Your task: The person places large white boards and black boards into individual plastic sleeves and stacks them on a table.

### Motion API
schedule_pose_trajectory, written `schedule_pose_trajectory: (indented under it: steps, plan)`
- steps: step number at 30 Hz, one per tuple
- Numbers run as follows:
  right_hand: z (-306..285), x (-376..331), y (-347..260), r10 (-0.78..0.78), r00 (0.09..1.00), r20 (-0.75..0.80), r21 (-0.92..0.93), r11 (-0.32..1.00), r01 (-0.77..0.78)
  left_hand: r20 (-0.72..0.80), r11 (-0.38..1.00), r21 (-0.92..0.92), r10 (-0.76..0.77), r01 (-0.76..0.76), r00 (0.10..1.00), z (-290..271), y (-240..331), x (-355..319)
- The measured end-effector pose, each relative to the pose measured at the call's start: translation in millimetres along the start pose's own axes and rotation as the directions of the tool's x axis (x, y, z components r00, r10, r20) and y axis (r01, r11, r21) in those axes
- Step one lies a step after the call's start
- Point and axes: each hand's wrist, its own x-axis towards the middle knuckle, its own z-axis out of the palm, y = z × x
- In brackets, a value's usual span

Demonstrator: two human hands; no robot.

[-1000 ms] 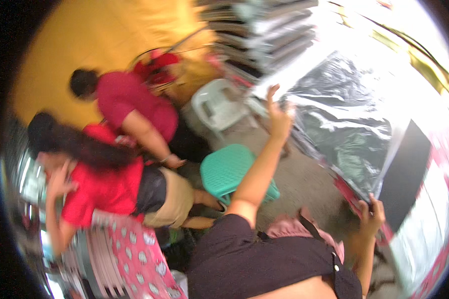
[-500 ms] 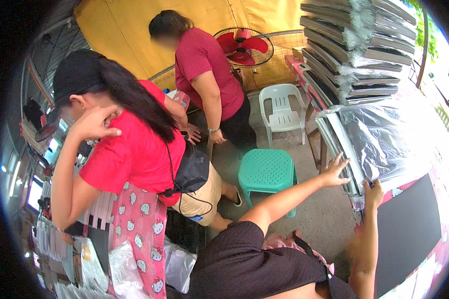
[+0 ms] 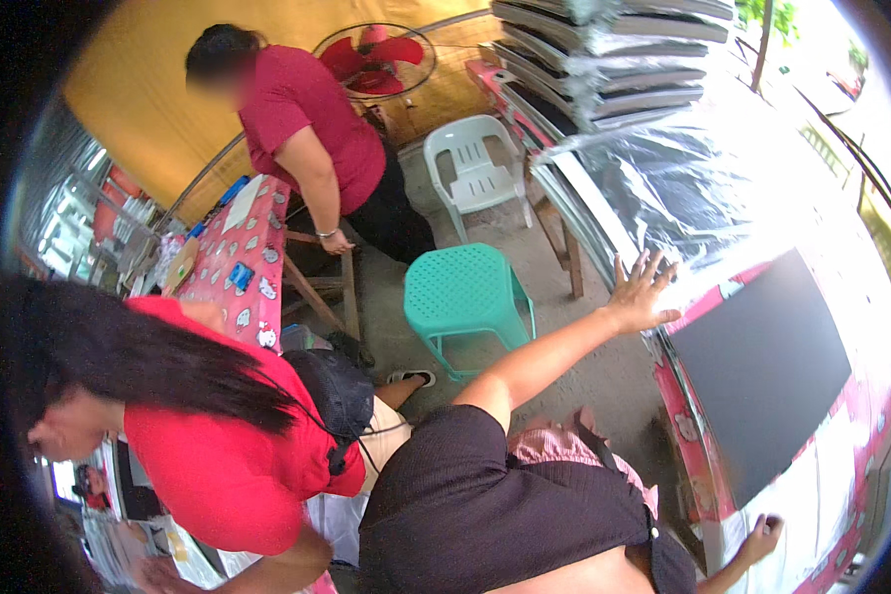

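Note:
My left hand [image 3: 643, 294] lies with fingers spread on the near edge of a stack of flat sheets wrapped in clear plastic [image 3: 663, 188]. A large black flat sheet [image 3: 762, 371] rests just to the right of it on the table with the pink patterned cover [image 3: 675, 416]. At the lower right my right hand [image 3: 759, 544] is over whitish sheeting [image 3: 807, 505], near the black sheet's near end. Its fingers are curled together, with a small dark spot at their tips; what they hold, if anything, I cannot make out.
A tall pile of plastic-wrapped flat packs [image 3: 614, 59] stands beyond. Left are a green stool [image 3: 460, 287], a white chair [image 3: 473, 163] and a red-bladed fan [image 3: 376, 61]. One person in red [image 3: 208, 416] leans close at left; another in maroon [image 3: 312, 124] stands by a pink-covered table [image 3: 238, 267].
My right hand has left the wrapped stack and moved down toward me. My left hand stays at the stack's edge. The view has shifted right, and the person in red has bent lower.

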Motion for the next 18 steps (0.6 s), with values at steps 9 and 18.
schedule_pose_trajectory:
  steps: [9,18]
  plan:
    - [-69,-48,179,0.301,0.953,0.022,-0.040,0.953,-0.300,0.111,0.856,-0.505,0.197,-0.116,0.974,28,155,2]
    - [-94,-25,121,0.209,0.890,0.406,-0.111,0.978,-0.179,0.217,0.810,-0.579,0.266,-0.095,0.939,27,171,-40]
